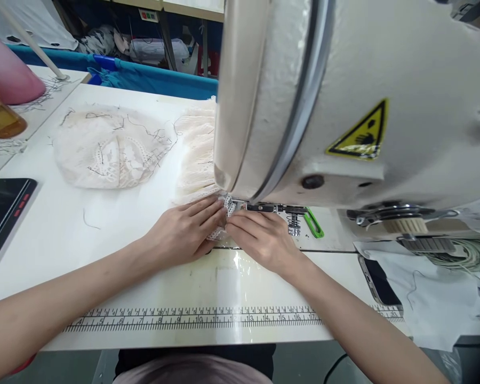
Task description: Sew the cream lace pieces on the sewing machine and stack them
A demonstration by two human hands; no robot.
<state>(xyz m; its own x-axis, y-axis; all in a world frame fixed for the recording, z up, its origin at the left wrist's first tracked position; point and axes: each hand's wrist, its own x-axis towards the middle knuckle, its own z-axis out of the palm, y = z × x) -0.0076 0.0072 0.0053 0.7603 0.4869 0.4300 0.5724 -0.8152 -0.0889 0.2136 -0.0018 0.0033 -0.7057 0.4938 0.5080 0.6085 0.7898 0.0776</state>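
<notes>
Cream lace-edged fabric [198, 152] lies gathered in soft folds to the left of the sewing machine [344, 69] and runs in under its head. My left hand [188, 226] presses on the near end of this fabric, fingers together and thumb tucked low. From the other side, my right hand [264, 237] has its bent fingers closed at the white lace trim [229, 205], just in front of the presser area. The fingertips of both hands almost meet there. The machine head hides the needle, and my fingers cover part of the trim.
Another cream lace piece [112, 146] with loose dark threads lies at left. A black device [6, 213] sits at the left edge. A ruler strip [200, 319] runs along the front. At right are a green clip-like piece [313, 223], a phone [380, 281] and white cloth [432, 298].
</notes>
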